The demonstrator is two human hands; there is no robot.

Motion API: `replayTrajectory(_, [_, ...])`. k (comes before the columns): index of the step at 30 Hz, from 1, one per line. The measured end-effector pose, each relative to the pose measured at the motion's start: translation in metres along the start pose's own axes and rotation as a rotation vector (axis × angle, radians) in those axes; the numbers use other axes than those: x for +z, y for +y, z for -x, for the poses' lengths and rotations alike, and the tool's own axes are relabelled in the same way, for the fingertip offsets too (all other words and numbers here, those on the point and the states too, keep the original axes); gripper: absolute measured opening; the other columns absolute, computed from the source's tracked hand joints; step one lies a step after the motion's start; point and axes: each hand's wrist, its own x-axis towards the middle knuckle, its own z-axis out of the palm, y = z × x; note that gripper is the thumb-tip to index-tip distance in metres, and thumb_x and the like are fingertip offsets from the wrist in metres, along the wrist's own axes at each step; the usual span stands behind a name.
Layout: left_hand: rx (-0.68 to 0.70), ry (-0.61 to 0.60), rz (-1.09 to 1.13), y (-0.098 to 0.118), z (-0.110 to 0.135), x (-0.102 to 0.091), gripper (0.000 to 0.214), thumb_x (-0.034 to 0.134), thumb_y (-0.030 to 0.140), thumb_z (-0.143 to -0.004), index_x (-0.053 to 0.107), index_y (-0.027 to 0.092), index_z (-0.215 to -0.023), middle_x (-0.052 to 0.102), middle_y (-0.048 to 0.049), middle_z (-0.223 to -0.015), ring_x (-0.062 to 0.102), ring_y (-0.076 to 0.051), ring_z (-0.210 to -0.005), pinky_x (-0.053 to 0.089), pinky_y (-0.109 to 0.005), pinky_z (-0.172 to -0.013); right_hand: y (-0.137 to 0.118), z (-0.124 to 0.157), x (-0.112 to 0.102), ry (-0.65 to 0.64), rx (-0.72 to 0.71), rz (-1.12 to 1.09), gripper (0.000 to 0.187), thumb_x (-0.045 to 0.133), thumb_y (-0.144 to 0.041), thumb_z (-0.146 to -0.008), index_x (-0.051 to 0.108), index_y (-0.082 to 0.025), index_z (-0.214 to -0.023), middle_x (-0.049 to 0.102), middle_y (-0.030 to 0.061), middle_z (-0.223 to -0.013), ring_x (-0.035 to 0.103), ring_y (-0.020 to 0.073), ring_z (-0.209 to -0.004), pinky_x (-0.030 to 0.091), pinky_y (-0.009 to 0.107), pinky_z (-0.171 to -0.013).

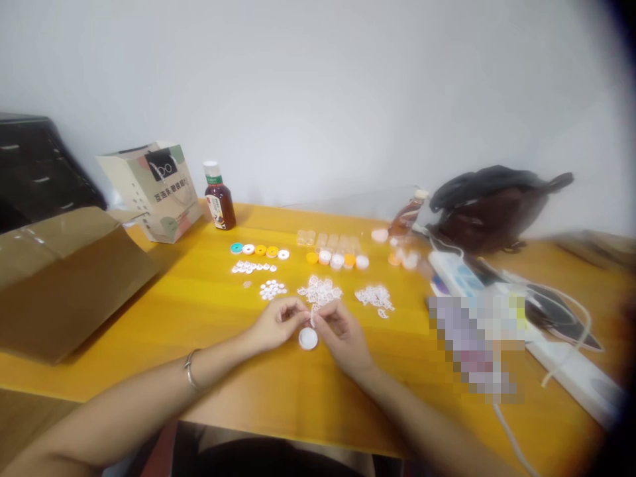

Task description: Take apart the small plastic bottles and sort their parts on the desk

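My left hand (284,321) and my right hand (342,336) meet in front of me, fingertips pinched on a small white openwork piece (313,317). Its exact kind is too small to make out. Just below the fingertips lies a round white cap (308,339), hollow side up. Beyond the hands is a pile of similar white openwork pieces (320,290), with another pile (375,297) to its right. Small white round pieces (273,289) sit left of them, and small white pieces with points (253,267) form a group farther back.
Coloured caps (260,250) and more caps (337,261) stand in rows, with clear small containers (334,242) behind. Around them are a cardboard box (69,278), a paper bag (159,192), a brown bottle (219,199), a dark bag (491,209) and a power strip (454,273) with cables.
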Motion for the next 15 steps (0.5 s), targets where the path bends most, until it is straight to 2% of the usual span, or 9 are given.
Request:
replayTrajectory(9, [-0.078, -0.053, 0.127, 0.0011, -0.0017, 0.0000, 0.033, 0.061, 0.042, -0.075, 0.056, 0.011, -0.067, 0.059, -0.0022, -0.063, 0.053, -0.010, -0.059, 0.043, -0.021, -0.060, -0.0105, -0.0027, -0.0009, 0.003, 0.090, -0.165, 0.020, 0.054, -0.035, -0.081, 0.047, -0.020, -0.069, 0.054, -0.0023, -0.063, 0.052, 0.0114, -0.060, 0.043, 0.025, -0.061])
replayTrajectory(13, [-0.063, -0.048, 0.152, 0.0002, -0.0014, -0.0039, 0.031, 0.060, 0.040, -0.077, 0.057, 0.010, -0.070, 0.059, -0.0023, -0.065, 0.053, -0.010, -0.061, 0.042, -0.021, -0.061, -0.0089, -0.0048, -0.0015, 0.015, 0.134, -0.225, 0.021, 0.054, -0.035, -0.080, 0.048, -0.020, -0.068, 0.055, -0.0028, -0.061, 0.051, 0.0115, -0.058, 0.043, 0.024, -0.059])
replayTrajectory(15, [-0.053, -0.046, 0.170, 0.0001, -0.0015, -0.0054, 0.030, 0.060, 0.040, -0.078, 0.057, 0.010, -0.070, 0.058, -0.0024, -0.065, 0.053, -0.010, -0.061, 0.042, -0.021, -0.061, -0.0080, -0.0054, -0.0013, 0.008, 0.154, -0.247, 0.018, 0.056, -0.037, -0.079, 0.051, -0.020, -0.073, 0.056, -0.0027, -0.062, 0.053, 0.0119, -0.059, 0.044, 0.025, -0.060])
